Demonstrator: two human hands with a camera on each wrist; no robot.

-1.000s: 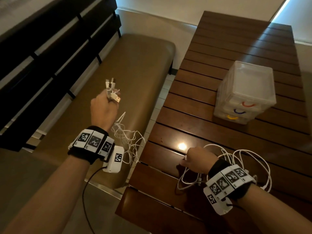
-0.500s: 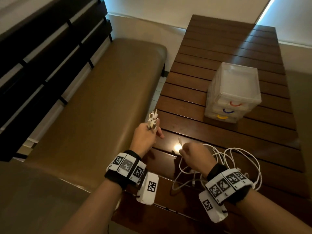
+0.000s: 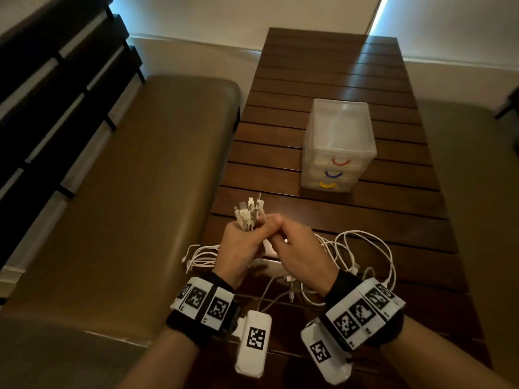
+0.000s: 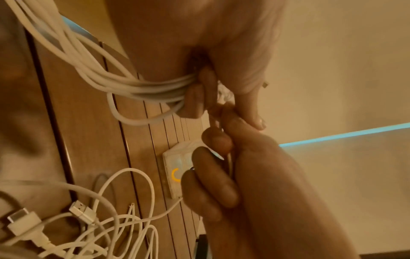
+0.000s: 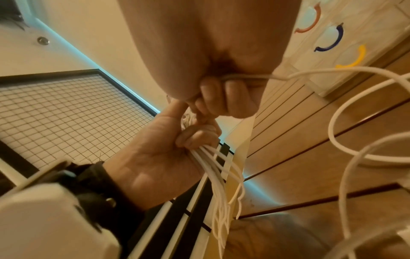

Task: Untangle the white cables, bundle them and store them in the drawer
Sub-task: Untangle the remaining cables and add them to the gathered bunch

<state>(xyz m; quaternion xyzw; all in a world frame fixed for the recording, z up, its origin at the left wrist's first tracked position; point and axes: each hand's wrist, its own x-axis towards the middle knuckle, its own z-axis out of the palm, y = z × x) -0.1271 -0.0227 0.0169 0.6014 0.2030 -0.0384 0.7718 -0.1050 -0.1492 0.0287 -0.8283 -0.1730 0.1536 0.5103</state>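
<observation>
Both hands are now brought together at the lower centre of the head view, whereas half a second ago they were held apart and a second ago the left hand (image 3: 243, 242) was out over the bench (image 3: 146, 175). A cluster of white cables (image 3: 248, 213) is gripped in the left fist, connector ends pointing up and away toward the drawer unit (image 3: 338, 144), long axis near upright, with the strands hanging below the fist. The right hand (image 3: 297, 248) is pressed against the left, its fingers curled round a single cable (image 5: 248, 76) that runs off into the loose loops (image 3: 362, 256) lying on the slatted wooden table (image 3: 323, 63) at lower right. Both wrists are raised above the tabletop, knuckles facing up. The drawer unit is seen closed at centre right.
</observation>
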